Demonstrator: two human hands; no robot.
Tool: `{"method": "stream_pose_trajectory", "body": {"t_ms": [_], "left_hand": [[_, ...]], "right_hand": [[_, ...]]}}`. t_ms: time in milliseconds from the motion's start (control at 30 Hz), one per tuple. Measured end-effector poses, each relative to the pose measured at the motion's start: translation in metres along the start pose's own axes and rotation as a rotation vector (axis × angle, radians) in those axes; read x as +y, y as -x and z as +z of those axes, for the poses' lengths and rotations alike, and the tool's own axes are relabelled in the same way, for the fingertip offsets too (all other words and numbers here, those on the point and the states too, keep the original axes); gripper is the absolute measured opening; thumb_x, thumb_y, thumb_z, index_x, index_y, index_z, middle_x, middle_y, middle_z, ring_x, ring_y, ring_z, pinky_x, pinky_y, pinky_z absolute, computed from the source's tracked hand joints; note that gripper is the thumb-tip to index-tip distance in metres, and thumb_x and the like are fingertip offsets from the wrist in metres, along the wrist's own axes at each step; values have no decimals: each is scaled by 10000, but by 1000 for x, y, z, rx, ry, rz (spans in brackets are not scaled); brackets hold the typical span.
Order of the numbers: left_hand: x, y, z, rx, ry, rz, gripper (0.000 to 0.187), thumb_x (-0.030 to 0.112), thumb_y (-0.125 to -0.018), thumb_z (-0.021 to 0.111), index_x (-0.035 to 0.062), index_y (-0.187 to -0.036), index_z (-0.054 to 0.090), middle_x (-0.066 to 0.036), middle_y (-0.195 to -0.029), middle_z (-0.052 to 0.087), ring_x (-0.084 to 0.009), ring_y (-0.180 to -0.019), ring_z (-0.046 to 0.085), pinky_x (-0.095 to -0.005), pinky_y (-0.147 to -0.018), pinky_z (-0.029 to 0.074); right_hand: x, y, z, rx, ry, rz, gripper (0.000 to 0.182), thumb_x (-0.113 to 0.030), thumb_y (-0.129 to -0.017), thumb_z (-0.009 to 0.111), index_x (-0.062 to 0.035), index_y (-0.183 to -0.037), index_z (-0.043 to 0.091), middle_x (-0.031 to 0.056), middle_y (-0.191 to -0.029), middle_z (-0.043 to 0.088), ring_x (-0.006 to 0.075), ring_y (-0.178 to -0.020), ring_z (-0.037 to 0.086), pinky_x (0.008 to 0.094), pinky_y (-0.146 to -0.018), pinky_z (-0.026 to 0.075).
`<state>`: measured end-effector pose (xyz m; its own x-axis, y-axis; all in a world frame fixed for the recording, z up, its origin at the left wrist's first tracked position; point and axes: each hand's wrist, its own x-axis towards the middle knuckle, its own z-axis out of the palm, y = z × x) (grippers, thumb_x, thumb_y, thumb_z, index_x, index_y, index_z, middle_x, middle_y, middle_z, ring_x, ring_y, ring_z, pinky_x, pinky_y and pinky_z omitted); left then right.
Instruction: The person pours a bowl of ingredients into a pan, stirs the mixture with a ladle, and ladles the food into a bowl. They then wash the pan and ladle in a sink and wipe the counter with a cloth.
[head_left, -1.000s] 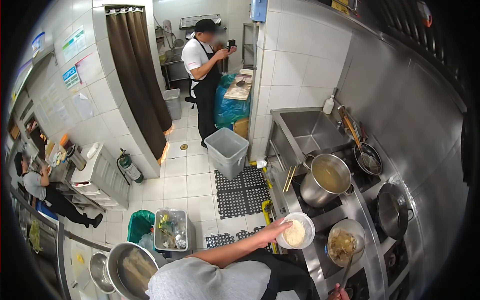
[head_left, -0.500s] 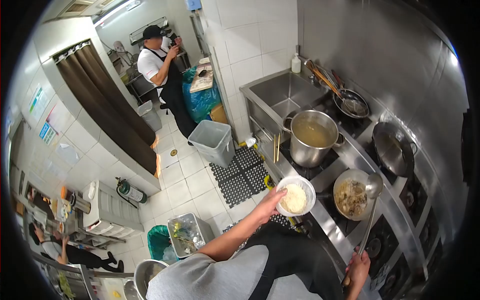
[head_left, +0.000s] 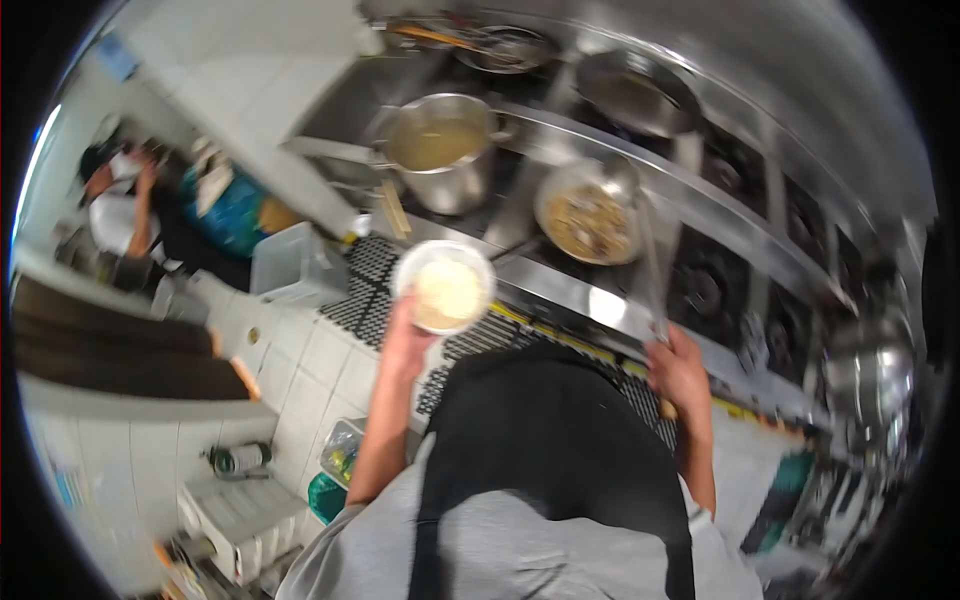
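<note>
White tub (head_left: 425,252), contents (head_left: 446,292) blurred, in curled left hand (head_left: 404,340); right hand (head_left: 680,368) closed round partly hidden ladle (head_left: 653,272).

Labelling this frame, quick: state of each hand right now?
Left hand: closed on the side of a round whitish plastic tub.
Right hand: closed, holding a long-handled silver metal ladle.

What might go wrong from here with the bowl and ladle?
The left hand holds the uncovered bowl at one side; it may tip and spill its pale contents.
The ladle in the right hand appears at the pan's rim; a knock might splash food.
</note>
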<state>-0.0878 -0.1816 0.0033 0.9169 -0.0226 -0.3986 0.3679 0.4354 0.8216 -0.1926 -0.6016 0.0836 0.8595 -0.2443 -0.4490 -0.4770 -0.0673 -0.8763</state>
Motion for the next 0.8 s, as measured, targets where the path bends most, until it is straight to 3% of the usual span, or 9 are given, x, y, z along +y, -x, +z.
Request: {"method": "stream_pose_trajectory", "body": {"t_ms": [267, 567, 800], "left_hand": [[10, 15, 15, 69, -4, -32, 756, 606, -996, 576, 114, -1550, 425, -118, -1521, 536, -276, -1385, 537, -498, -1125, 445], [11, 16, 29, 56, -32, -23, 756, 596, -1001, 573, 104, -1553, 417, -124, -1514, 538, -281, -1376, 545, -497, -1113, 462], [21, -20, 48, -41, -145, 41, 694, 452, -1012, 628, 73, -1547, 398, -116, -1455, 573, -255, -1314, 589, -444, -1042, 516]], "right_hand": [[-9, 1, 3, -3, 39, 13, 314, -105, -965, 649, 3, -1258, 618, -17, -704, 523, 80, -480, 494, 255, -455, 409], [-13, 4, 2, 10, 40, 33, 286, -99, -966, 649, 5, -1232, 632, -13, -708, 536, 85, -477, 503, 258, -454, 413], [-11, 8, 4, 37, 44, 23, 291, -111, -962, 648, 3, -1229, 632, -14, -703, 535, 88, -481, 507, 258, -458, 417]]}}
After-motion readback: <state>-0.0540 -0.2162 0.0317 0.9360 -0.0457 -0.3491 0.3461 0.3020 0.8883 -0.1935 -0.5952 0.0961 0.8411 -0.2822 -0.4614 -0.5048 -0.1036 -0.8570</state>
